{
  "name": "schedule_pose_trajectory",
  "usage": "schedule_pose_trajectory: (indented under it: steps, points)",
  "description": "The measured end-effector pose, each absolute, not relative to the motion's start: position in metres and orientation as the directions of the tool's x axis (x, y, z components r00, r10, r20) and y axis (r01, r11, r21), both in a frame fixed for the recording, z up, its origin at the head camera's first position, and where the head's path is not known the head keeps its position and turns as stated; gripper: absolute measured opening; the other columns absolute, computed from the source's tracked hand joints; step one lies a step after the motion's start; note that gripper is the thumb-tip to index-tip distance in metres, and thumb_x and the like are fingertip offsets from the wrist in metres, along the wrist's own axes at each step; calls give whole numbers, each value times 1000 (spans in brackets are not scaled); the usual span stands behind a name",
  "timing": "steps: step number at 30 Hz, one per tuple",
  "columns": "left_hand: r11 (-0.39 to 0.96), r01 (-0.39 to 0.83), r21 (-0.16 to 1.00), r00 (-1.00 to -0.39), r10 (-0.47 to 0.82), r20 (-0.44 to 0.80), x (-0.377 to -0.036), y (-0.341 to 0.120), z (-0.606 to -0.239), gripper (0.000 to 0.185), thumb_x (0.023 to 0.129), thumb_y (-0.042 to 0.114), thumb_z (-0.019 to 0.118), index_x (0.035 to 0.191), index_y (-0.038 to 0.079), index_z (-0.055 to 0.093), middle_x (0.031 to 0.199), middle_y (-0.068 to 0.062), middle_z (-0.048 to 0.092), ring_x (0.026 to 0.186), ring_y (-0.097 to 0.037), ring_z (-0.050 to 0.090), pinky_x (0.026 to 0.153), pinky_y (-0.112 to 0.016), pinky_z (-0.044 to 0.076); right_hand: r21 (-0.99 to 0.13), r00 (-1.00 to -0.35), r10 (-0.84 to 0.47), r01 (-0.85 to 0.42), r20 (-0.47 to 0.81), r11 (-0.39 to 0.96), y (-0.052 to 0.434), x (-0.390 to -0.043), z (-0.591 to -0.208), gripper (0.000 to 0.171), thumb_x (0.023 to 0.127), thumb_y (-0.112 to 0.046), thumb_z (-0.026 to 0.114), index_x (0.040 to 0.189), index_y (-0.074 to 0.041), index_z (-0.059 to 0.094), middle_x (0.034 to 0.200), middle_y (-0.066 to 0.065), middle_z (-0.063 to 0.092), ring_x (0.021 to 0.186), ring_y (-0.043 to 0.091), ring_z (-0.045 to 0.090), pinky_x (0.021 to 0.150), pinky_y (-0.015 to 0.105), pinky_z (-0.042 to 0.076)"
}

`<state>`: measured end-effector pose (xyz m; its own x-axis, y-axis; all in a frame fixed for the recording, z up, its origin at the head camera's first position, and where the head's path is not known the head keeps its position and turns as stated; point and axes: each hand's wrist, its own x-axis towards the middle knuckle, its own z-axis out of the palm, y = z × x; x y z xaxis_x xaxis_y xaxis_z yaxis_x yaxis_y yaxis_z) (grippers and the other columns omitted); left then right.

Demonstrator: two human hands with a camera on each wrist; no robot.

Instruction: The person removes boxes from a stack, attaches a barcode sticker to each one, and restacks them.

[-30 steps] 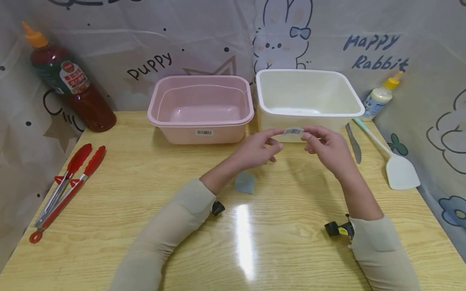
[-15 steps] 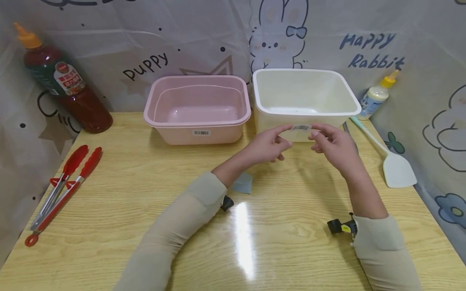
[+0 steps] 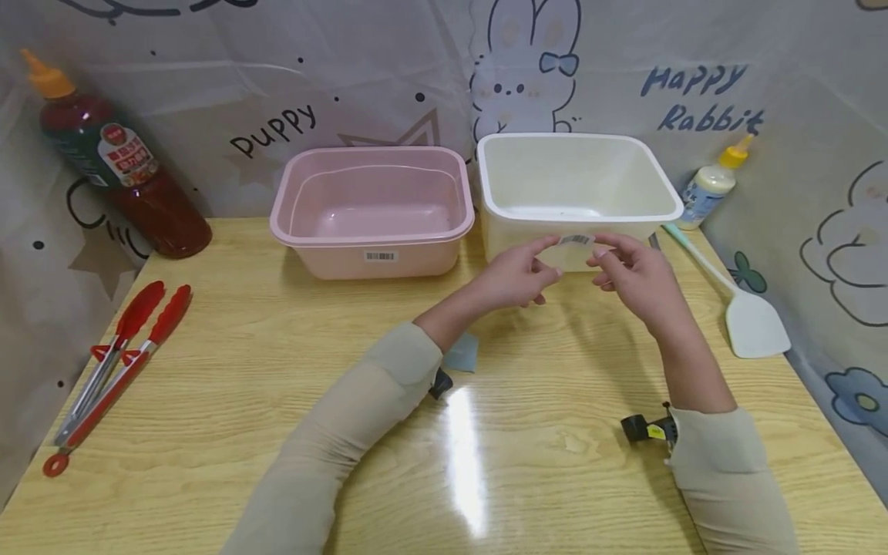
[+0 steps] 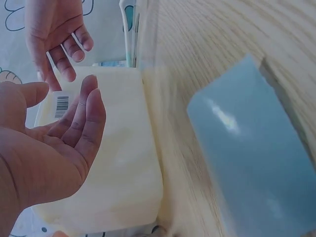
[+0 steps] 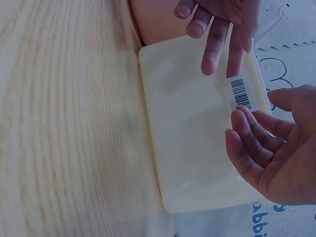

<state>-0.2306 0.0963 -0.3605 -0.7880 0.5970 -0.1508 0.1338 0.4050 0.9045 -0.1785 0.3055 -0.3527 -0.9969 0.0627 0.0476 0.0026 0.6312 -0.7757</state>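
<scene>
A small white barcode sticker (image 3: 575,240) spans the gap between my two index fingertips, bowed slightly in the head view. It overlaps the front wall of the white plastic bin (image 3: 513,237). My left hand (image 3: 512,276) touches the sticker's left end with its index finger, thumb held apart below. At the other end, my right hand (image 3: 638,279) has its index fingertip on the sticker, its thumb also apart. Both wrist views show the sticker (image 5: 240,94) with its bars facing the cameras. A light-blue square of paper (image 4: 252,148) lies on the table below my left wrist.
A pink bin (image 3: 381,266) with a barcode label stands left of the white one. Red-tipped tongs (image 3: 114,378) and a large sauce bottle (image 3: 125,169) are at the left. A white spatula (image 3: 756,324) and a small yellow-capped bottle (image 3: 709,189) are at the right.
Both hands and the sticker have shifted right along the white bin's front, mostly in the first half second. The sticker stays between the index fingertips. The head view has moved slightly.
</scene>
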Motion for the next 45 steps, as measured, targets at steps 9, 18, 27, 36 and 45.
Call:
schedule_pose_trajectory:
  steps: [9,18,27,36,45]
  points:
    - [406,157,900,-791,597,-132,-229,103,-365,64,103,28,59,161,23,30,121,-14,73,88,-32,75,59,-27,55,-789,-997,72,16,36,615,310,-182,-358,54,108,-39,45,150,-7,48,122,26,66,75,-2,67,68,16,56]
    - [423,176,889,-788,602,-131,-234,106,-359,65,103,30,58,161,27,29,120,-8,74,88,-27,76,62,-28,56,-790,-995,90,14,52,613,312,-189,-354,53,107,-40,45,149,-7,49,118,20,69,74,-1,66,69,19,57]
    - [397,177,901,-793,599,-109,-232,107,-360,65,103,26,59,161,21,28,119,-13,73,86,-30,75,61,-28,57,-794,-995,84,11,51,607,314,-190,-356,52,107,-36,47,148,-5,49,119,24,68,74,1,68,67,19,58]
    - [383,167,909,-803,587,-100,-227,105,-366,64,103,25,59,160,20,31,116,-13,74,86,-32,76,64,-33,60,-787,-996,79,19,38,616,316,-187,-361,53,108,-37,44,150,-5,48,122,28,67,74,-1,66,67,18,57]
    - [369,155,917,-807,583,-98,-231,108,-367,62,103,24,59,159,19,33,116,-12,75,86,-33,76,61,-29,58,-782,-996,72,6,50,624,314,-187,-357,53,108,-37,43,149,-3,48,121,29,67,73,-3,65,67,18,57]
